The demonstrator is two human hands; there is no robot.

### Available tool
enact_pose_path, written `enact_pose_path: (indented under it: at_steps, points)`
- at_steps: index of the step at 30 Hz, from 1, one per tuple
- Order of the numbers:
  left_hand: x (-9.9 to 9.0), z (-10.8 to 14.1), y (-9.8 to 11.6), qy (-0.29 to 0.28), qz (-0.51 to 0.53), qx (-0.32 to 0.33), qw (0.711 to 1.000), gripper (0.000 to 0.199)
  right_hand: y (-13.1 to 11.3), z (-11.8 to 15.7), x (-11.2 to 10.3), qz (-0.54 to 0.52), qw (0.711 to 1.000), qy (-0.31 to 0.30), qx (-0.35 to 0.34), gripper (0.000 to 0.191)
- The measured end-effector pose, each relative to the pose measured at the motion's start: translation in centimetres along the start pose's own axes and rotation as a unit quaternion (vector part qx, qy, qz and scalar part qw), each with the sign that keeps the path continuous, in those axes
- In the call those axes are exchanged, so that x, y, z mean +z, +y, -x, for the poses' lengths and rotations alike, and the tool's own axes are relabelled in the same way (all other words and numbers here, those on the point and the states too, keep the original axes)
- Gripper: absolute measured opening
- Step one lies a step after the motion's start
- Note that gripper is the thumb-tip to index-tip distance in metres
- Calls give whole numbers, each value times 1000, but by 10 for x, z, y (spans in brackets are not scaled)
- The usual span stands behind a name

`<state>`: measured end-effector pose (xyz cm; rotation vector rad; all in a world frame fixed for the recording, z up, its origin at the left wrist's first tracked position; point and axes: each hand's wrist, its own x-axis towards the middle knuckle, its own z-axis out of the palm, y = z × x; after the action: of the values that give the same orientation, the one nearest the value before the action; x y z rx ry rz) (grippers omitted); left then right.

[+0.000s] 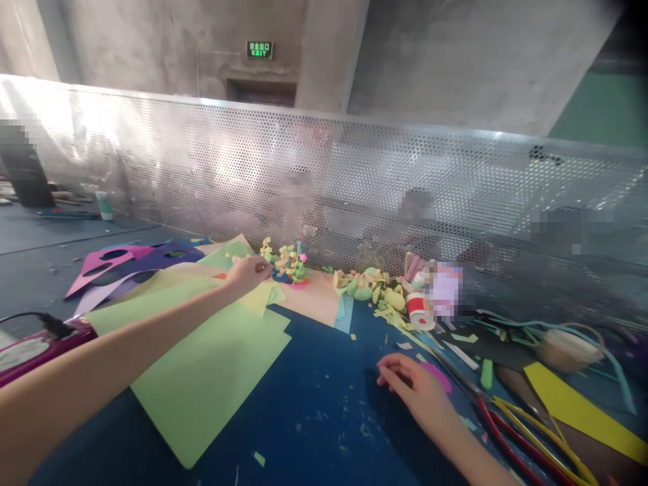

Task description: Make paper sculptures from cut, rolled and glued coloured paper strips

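The dark blue tabletop, strewn with small scraps, runs back to a perforated metal barrier, beyond which rises a stained grey wall carrying a lit green exit sign. Light green sheets cover the near left, with pink sheet and purple sheet pieces, both with cut-out holes, farther back; a magenta device with a dark cable stands at the left edge. The left hand reaches to the far middle, fingertips drawn together beside the little flower-like clusters, which stand close to the barrier; whether it grips anything, I cannot tell. The right hand hovers or rests at the near right, fingers loosely curled with a gap to the thumb. Beyond it lie pale yellow-green pieces and a red-and-white spool, while red-handled scissors and a yellow strip lie farther right
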<state>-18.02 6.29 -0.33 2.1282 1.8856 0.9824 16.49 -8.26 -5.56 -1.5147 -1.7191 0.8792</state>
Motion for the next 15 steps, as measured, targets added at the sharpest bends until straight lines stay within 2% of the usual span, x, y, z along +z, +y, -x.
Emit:
enact_pose_path:
  at_steps: [4,7,9,10,12,13,15]
  points:
    - [20,59,48,-85,49,111,989,28,2,1,-1,1,1000,0,1,22]
    - [19,86,68,-143,61,225,962,19,3,1,-1,4,1000,4,-1,21]
    - [9,86,71,-185,28,219,958,20,4,1,-1,4,1000,5,-7,22]
    - [1,81,69,-224,11,206,953,25,5,1,-1,3,1000,4,-9,23]
    - [-14,68,64,-345,3,210,915,39,6,1,-1,4,1000,2,-12,22]
    - [-20,61,61,-385,10,217,897,46,6,0,-1,5,1000,3,-12,22]
    - [-28,52,56,-429,3,226,874,58,6,1,-1,9,1000,4,-11,20]
